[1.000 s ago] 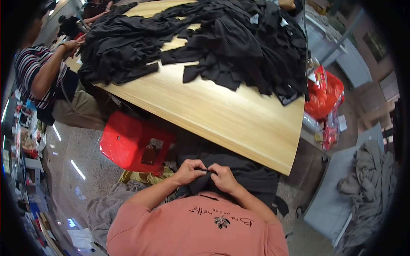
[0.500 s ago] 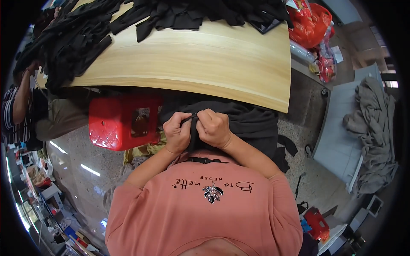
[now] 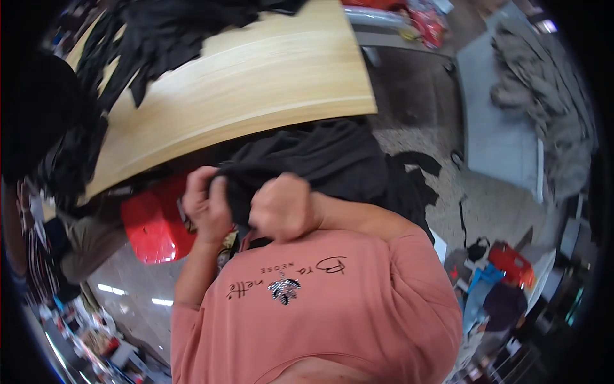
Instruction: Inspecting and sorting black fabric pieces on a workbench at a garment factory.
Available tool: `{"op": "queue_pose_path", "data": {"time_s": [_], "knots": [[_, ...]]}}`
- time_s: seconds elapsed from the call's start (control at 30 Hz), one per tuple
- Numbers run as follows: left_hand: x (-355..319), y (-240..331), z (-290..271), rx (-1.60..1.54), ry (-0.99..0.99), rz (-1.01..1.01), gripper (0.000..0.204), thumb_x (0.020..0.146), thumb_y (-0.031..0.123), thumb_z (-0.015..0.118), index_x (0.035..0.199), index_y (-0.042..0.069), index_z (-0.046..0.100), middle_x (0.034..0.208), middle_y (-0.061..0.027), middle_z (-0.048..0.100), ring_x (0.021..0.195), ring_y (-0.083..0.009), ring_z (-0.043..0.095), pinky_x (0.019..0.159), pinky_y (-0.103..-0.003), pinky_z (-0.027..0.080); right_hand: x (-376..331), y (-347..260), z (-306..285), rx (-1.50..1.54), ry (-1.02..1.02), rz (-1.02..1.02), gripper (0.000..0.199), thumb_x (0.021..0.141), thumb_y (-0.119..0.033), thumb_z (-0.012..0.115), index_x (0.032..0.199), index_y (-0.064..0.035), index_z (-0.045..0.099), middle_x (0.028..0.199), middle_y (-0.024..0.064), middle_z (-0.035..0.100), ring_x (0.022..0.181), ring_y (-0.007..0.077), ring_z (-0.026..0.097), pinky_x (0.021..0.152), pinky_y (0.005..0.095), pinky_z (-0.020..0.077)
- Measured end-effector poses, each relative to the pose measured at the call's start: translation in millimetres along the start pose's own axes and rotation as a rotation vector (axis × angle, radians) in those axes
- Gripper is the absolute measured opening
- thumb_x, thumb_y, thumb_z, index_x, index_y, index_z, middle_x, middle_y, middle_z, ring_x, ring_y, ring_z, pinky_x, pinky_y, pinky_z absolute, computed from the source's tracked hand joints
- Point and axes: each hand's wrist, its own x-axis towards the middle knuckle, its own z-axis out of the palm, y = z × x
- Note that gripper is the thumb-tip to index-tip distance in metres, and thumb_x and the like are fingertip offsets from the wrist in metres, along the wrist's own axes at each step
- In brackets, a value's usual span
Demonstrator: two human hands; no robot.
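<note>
A piece of black fabric point(image 3: 242, 187) stretches between my two hands in front of my chest. My left hand point(image 3: 208, 203) is closed, with its thumb and fingers pinching the fabric's upper edge. My right hand point(image 3: 284, 206) is curled in a fist at the fabric's other side, a little blurred by motion. What lies inside the fist is hidden, but the fabric runs up to it. Just beyond my hands, a larger heap of black cloth point(image 3: 326, 160) covers my lap, below the table edge.
A wooden table point(image 3: 275, 83) stands ahead, with black garment pieces point(image 3: 173, 45) piled on it. At the left are a red plastic stool point(image 3: 153, 227) and another person's sleeve point(image 3: 45, 259). Grey cloth point(image 3: 537, 102) lies on a light blue cart point(image 3: 492, 121) at the right.
My view has swung, so the table and cart appear farther left. My hands have moved apart, and more black fabric now shows between them.
</note>
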Motion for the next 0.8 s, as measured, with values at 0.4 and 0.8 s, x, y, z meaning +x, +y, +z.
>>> {"op": "queue_pose_path", "data": {"time_s": [0.4,0.8], "knots": [[-42.6,168.6,100.4,-1.203,-1.431,0.401,0.009,0.077,-0.001,0.053,0.078,-0.008,0.047,0.063,-0.0119,0.042,0.051,-0.0271,0.044,0.046,-0.033,0.038,-132.3,-26.7,-190.4,-1.685,-0.268,1.121,0.04,0.065,-0.026,0.062,0.1,-0.0109,0.05,0.093,0.0059,0.05,0.092,0.0225,0.047,0.074,0.0395,0.0359],[-127.6,205.4,161.1,-1.16,-1.852,0.174,0.01,0.074,0.002,0.055,0.081,-0.001,0.049,0.067,-0.0173,0.055,0.066,-0.0328,0.056,0.056,-0.038,0.043,-207.2,-278.2,-348.1,-2.525,-0.654,1.775,0.024,0.072,-0.029,0.055,0.092,-0.0149,0.06,0.099,0.0031,0.056,0.1,0.0202,0.047,0.079,0.0515,0.0318]]}}
